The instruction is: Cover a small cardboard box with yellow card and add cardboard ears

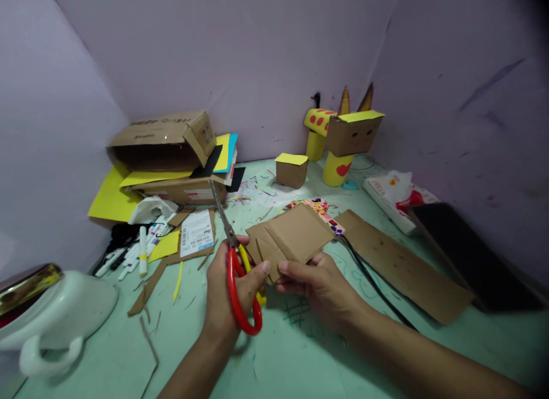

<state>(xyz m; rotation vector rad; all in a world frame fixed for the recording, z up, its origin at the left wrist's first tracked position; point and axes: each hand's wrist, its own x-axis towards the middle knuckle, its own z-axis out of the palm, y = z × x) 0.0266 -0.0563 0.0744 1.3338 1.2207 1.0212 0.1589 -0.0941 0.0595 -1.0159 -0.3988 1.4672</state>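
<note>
Both my hands pinch a folded piece of brown cardboard (306, 230) above the table. My left hand (219, 293) grips its lower left corner with the thumb on top, and also carries scissors (232, 273) with red and yellow handles, blades pointing up and away. My right hand (328, 282) has its thumb on the near edge and its fingers underneath. Creases and a slit cross the left part of the cardboard. Behind it lies a patterned item with flowers (319, 204), partly hidden.
A larger cardboard strip (403, 267) and a dark tablet-like slab (476, 256) lie right. Behind stand a small box (291, 171) and a yellow-and-brown animal figure (354, 136). Boxes (163, 139), markers (143, 250), scraps (148, 287) and a white pot (86, 307) occupy the left.
</note>
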